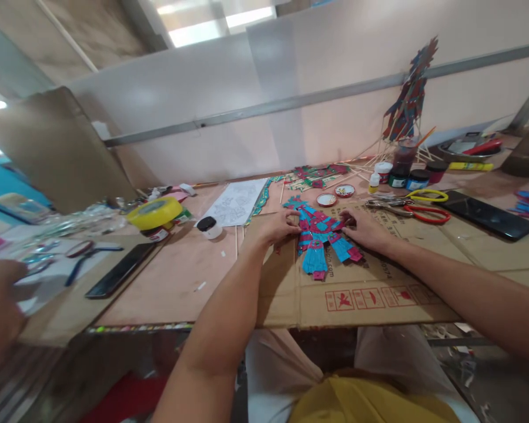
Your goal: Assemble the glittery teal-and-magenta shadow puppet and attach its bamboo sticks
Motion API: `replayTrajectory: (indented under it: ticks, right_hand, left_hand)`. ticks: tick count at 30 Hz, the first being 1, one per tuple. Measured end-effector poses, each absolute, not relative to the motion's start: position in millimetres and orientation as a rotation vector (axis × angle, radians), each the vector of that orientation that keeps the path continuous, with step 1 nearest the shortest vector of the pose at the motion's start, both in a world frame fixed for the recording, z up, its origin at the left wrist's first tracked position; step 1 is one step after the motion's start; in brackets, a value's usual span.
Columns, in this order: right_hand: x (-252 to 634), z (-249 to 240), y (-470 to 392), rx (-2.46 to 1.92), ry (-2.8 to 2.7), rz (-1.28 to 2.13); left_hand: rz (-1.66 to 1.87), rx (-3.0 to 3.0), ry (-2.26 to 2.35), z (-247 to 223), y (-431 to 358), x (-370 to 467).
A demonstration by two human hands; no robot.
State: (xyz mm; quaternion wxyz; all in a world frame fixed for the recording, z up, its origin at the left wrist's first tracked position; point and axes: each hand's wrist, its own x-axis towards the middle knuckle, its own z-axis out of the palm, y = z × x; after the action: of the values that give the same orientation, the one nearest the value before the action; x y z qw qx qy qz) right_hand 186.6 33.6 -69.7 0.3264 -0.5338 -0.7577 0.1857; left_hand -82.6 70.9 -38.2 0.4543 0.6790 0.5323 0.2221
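Observation:
A blue and magenta cut-out figure (316, 249) lies on a flattened cardboard sheet (282, 294) in front of me. My left hand (285, 228) pinches the figure's left edge, fingers closed on it. On the other side, my right hand (357, 230) has its fingertips closed on the figure's right edge. Just beyond the figure are two round lids (326, 200) with something in them. A printed line drawing on white paper (233, 201) lies further left, with a small black-capped jar (209, 228) at its near corner.
Scissors (427, 214), pliers (390, 203), paint jars (418, 179) and a black phone (487, 215) are at the right. Sticks hold up a painted figure (408, 97) behind them. Yellow tape (154, 212), another phone (121, 270) and a person's blurred hand (0, 305) are at the left.

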Motion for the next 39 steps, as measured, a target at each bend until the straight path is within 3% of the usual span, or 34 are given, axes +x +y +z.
replayTrajectory:
  ticks: [23, 28, 39]
  right_hand:
    - [201, -67, 41, -1.360, -1.999, 0.248]
    - [203, -67, 42, -1.330, -1.980, 0.073]
    - [205, -73, 49, -1.324, -1.912, 0.198]
  left_hand:
    - [0.529, 1.679, 1.347, -33, 67, -83]
    - [0.781, 1.577, 1.391, -27, 74, -94]
    - [1.353, 1.419, 1.690, -30, 95, -127]
